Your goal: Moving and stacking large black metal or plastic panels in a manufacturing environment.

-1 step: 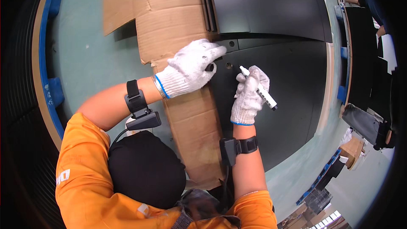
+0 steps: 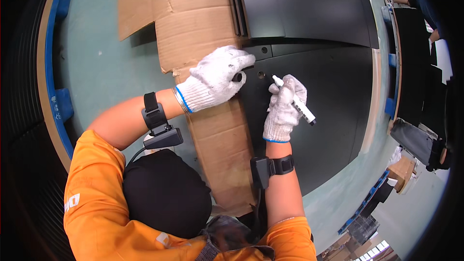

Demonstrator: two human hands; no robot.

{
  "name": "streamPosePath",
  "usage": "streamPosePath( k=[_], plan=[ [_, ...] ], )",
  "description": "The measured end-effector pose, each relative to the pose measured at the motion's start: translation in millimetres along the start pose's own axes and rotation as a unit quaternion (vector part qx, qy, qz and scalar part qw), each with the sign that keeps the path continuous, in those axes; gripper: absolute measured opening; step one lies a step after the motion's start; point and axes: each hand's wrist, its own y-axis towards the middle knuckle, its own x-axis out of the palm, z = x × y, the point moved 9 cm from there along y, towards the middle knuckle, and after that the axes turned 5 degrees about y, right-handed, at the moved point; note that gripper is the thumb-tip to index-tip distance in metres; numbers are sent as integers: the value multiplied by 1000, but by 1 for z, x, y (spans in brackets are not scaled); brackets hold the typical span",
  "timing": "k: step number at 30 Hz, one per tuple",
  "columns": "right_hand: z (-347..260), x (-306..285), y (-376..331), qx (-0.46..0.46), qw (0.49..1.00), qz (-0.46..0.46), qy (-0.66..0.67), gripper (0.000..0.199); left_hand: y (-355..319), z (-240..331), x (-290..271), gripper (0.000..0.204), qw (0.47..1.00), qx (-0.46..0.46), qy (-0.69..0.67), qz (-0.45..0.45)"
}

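My right hand (image 2: 286,101), in a white knitted glove, grips a white marker pen (image 2: 303,110). The pen slants across the glove, with a dark end at the lower right and its white tip close to a round hole in the black panel (image 2: 314,121). My left hand (image 2: 220,74), gloved too, is at the left edge of that panel. Its thumb and fingers curl round into a loop, with something dark showing in the gap. I cannot make out whether that is a small part or the panel behind. A second hole lies just beyond the fingers.
Brown cardboard (image 2: 195,29) lies under and left of the panel. More black panels (image 2: 304,5) are stacked at the far side. A blue-edged pallet (image 2: 62,104) stands at the left. Beyond the right side, another person's arm (image 2: 403,0) reaches over dark material.
My left hand has shifted very slightly left, its fingertips drawing back a little. The right hand and the marker pen have hardly moved.
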Motion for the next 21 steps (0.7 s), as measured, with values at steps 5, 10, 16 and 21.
streamPosePath(
  k=[5, 10, 16, 21],
  plan=[
    [-7, 6, -4, -52, 999, -2, -2, 25, -7, 1, -2, 27, 1000, 16, -19, 19],
    [-5, 0, -4, -33, 999, 23, -25, 15, -4, 2, 1, 27, 1000, -2, -23, 15],
    [-5, 2, -3, -80, 997, 10, 5, 12, -3, 2, 2, 27, 1000, -14, -24, 4],
    [0, -3, -3, -63, 996, 38, -58, 13, -3, 0, 2, 27, 999, -6, -29, 13]
  ],
)
